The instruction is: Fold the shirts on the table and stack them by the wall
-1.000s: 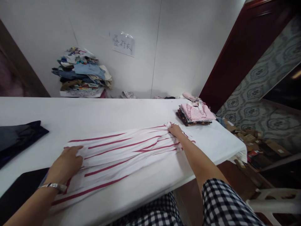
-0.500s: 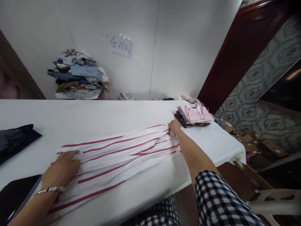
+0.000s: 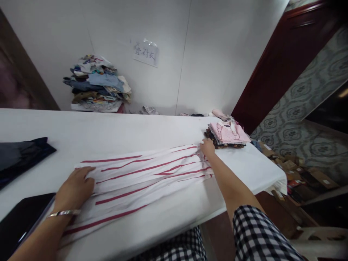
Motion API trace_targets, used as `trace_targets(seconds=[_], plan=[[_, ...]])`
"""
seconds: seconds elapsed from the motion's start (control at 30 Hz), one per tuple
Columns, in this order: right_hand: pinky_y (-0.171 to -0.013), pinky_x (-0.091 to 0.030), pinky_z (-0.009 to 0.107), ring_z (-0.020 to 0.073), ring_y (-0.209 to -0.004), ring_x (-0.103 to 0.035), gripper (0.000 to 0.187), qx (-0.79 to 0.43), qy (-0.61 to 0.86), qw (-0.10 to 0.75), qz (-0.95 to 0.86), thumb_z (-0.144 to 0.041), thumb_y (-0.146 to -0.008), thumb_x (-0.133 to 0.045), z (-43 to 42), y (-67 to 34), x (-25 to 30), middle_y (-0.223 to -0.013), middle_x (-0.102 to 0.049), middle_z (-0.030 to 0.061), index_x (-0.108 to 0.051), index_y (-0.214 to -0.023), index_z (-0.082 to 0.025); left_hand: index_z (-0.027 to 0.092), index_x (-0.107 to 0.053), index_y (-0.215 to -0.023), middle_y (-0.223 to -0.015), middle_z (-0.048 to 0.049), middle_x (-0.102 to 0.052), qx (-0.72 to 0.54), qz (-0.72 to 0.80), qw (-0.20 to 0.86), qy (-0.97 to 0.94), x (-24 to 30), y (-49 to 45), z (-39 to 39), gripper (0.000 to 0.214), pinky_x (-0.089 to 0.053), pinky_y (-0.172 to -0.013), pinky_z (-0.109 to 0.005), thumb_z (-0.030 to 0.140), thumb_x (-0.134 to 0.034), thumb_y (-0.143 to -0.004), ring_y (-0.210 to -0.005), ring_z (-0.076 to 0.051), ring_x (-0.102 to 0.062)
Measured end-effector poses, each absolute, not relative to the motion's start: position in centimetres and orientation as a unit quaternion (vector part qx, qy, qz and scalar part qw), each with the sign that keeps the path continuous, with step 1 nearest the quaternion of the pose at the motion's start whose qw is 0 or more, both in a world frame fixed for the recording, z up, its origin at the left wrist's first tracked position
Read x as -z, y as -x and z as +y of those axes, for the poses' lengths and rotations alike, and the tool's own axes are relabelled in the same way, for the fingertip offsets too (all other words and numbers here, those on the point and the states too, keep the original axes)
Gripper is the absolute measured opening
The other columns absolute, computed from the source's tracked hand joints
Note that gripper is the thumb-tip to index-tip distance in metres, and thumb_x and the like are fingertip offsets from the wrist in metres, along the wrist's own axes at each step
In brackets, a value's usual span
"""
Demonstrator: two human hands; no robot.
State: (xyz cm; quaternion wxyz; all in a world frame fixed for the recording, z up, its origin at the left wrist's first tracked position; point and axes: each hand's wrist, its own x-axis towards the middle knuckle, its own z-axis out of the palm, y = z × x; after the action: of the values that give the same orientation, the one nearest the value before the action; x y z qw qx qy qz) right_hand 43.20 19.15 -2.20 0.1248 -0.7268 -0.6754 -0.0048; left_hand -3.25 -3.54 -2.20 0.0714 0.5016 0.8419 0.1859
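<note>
Head view looks down on my left grip [image 3: 74, 188], which lies open and flat, palm down, on the near-left end of a long white cloth with red stripes [image 3: 146, 177]. A silver bangle [image 3: 63, 213] sits on that wrist. My right grip [image 3: 208, 148] is stretched out to the cloth's far-right end, where the stripes gather toward my fingers. Whether they pinch the fabric or only rest on it, I cannot tell. The cloth lies spread lengthwise between both grips on the white bench [image 3: 122, 127], its near side close to the bench's front edge.

Just beside my right grip stands a folded stack of clothes with a pink piece on top [image 3: 230, 132]. A dark navy cloth [image 3: 21, 154] lies well to the left, and a flat black thing [image 3: 21, 217] sits by my left forearm. Against the wall is a heap of mixed clothes [image 3: 98, 85].

As I judge it, the cloth is rumpled through its middle, so pressing it flat could set a crooked crease. A pull from the right while my left palm slips would drag the piece askew. My right grip could nudge the stack, and the near side could slide off the bench.
</note>
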Motion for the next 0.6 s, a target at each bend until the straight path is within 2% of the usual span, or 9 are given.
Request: trace_targets(seconds=[0.1,0.2,0.27,0.43,0.6], plan=[[-0.110,-0.028,0.031,0.0207,-0.137,-0.035,0.045,0.021,0.613,0.139,-0.777,-0.034,-0.094,-0.045,18.5,-42.5,3.1,-0.148,-0.040,0.0118,-0.050,-0.135,-0.017,0.010,-0.060,-0.118,-0.132,-0.0134,-0.053,-0.282,0.808,0.021,-0.517,0.9,3.1,-3.8,0.046,-0.034,-0.111,-0.038,0.022,-0.038,-0.079,-0.124,-0.026,-0.049],[-0.111,-0.027,0.036,0.0224,-0.137,-0.035,0.044,-0.012,0.554,0.079,-0.829,-0.035,-0.095,-0.044,17.8,-42.1,5.1,-0.148,-0.041,0.0114,-0.051,-0.135,-0.018,0.011,-0.060,-0.118,-0.135,-0.0105,-0.051,-0.328,0.776,-0.034,-0.538,-0.3,3.3,-3.5,0.043,-0.033,-0.111,-0.031,0.023,-0.037,-0.085,-0.125,-0.022,-0.048],[-0.111,-0.028,0.042,0.0258,-0.138,-0.034,0.043,-0.019,0.568,0.042,-0.822,-0.035,-0.096,-0.041,17.4,-42.2,6.3,-0.149,-0.040,0.0112,-0.052,-0.135,-0.020,0.011,-0.058,-0.121,-0.137,-0.0103,-0.049,-0.293,0.788,-0.036,-0.540,-0.1,3.7,-3.0,0.042,-0.033,-0.111,-0.028,0.020,-0.038,-0.085,-0.127,-0.020,-0.047],[-0.111,-0.027,0.048,0.0295,-0.140,-0.031,0.047,-0.019,0.586,0.030,-0.810,-0.039,-0.097,-0.034,17.0,-42.4,6.9,-0.153,-0.034,0.0096,-0.048,-0.138,-0.022,0.012,-0.064,-0.111,-0.124,-0.0130,-0.059,-0.191,0.838,0.019,-0.511,3.0,4.0,-1.9,0.042,-0.046,-0.098,-0.031,0.007,-0.040,-0.077,-0.115,-0.023,-0.057],[-0.112,-0.026,0.049,0.0292,-0.141,-0.030,0.049,-0.021,0.590,0.038,-0.806,-0.040,-0.097,-0.032,16.6,-42.2,6.5,-0.153,-0.034,0.0095,-0.047,-0.139,-0.021,0.016,-0.059,-0.121,-0.136,-0.0137,-0.051,-0.183,0.856,0.015,-0.484,3.9,3.5,-2.4,0.043,-0.049,-0.093,-0.040,0.015,-0.039,-0.082,-0.115,-0.028,-0.057]])
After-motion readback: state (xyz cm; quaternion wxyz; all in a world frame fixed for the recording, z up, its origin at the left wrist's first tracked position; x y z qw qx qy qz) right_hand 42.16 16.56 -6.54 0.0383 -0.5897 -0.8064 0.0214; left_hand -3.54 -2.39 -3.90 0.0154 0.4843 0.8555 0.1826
